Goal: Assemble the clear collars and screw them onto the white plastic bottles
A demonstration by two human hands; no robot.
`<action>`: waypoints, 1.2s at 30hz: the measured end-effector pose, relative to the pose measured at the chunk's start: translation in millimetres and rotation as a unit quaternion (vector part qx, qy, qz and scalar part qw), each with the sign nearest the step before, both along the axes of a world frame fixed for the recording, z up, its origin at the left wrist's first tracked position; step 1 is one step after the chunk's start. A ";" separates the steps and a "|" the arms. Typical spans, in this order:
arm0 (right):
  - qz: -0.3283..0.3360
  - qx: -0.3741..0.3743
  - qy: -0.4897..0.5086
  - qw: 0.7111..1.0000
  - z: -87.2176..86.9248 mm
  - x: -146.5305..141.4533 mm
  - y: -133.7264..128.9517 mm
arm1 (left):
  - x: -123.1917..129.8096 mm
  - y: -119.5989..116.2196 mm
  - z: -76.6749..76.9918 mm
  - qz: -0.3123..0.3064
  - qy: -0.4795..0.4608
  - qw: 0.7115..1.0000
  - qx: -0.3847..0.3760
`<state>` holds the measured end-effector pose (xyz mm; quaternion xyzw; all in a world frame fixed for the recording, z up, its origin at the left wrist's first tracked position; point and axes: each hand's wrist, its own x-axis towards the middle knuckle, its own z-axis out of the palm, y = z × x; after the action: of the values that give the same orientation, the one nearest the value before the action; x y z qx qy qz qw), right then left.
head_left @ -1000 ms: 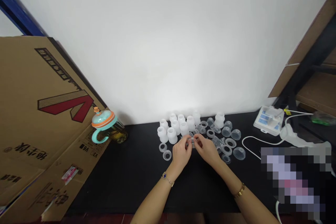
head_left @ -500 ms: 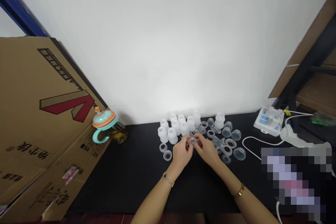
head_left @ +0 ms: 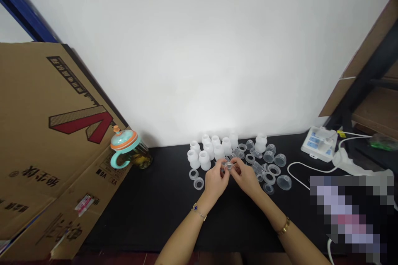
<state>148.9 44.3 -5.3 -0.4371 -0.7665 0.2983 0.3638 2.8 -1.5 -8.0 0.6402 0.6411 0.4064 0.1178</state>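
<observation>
Between the fingertips of both hands is a small clear plastic ring (head_left: 229,166), partly covered by the fingers. My left hand (head_left: 217,178) pinches it from the left, and my right hand (head_left: 245,176) grips its right side. Just behind them stand several small white bottles (head_left: 204,160) in a cluster. Two loose clear rings (head_left: 198,183) lie left of my left hand. To the right of my right hand are several clear dome-shaped caps (head_left: 284,182) and more clear rings (head_left: 269,177), scattered on the black table (head_left: 161,215).
On the left, a large cardboard box (head_left: 27,103) stands by a lidded jug (head_left: 124,145) with a turquoise handle. One white bottle (head_left: 260,143) is apart at the back. A white power strip (head_left: 319,144) with cables lies right, near a blurred patch (head_left: 348,215). A white wall rises behind.
Both hands stay almost in place around the clear ring, which looks slightly turned. The whole view has shifted very slightly.
</observation>
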 end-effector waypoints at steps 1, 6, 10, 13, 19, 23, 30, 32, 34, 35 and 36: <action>-0.004 -0.001 0.001 1.000 0.2 0.2 -0.1 | -0.1 0.3 -0.8 -0.005 -0.007 1.000 -0.001; 0.004 -0.011 0.011 1.000 0.1 0.2 0.1 | -0.7 2.0 -3.4 -0.019 -0.010 1.000 -0.012; 0.004 -0.009 0.005 1.000 -1.7 -0.4 0.8 | -0.8 2.3 -4.3 -0.009 0.006 1.000 -0.014; 0.004 -0.001 -0.002 1.000 -2.7 -0.5 0.9 | -0.6 1.8 -4.0 -0.012 0.012 1.000 -0.014; 0.007 0.007 -0.001 1.000 -0.8 0.1 0.9 | 0.1 0.6 -1.3 -0.016 0.026 0.999 -0.017; 0.005 0.005 -0.008 1.000 0.5 0.7 1.0 | 0.2 0.8 -1.3 -0.023 0.029 0.999 -0.014; 0.011 -0.008 -0.020 1.000 -1.6 0.0 2.1 | -1.5 2.9 -5.7 -0.013 0.022 0.999 -0.023; 0.011 -0.009 -0.018 1.000 -2.0 -0.2 2.5 | -1.6 3.3 -5.4 -0.014 0.017 0.999 -0.024; 0.011 -0.009 -0.019 1.000 -1.9 -0.2 2.8 | -1.4 3.5 -4.5 -0.015 0.006 1.000 -0.023; 0.010 -0.009 -0.020 1.000 -1.7 -0.1 2.9 | -1.2 3.4 -4.1 -0.017 0.000 1.000 -0.022; 0.009 -0.008 -0.020 1.000 -1.4 0.0 2.8 | -1.0 3.3 -3.8 -0.019 -0.005 1.000 -0.022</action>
<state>148.8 47.1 -6.7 -0.4391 -0.7751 0.2986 0.3425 1.9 1.9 -11.8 0.6474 0.6369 0.3934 0.1429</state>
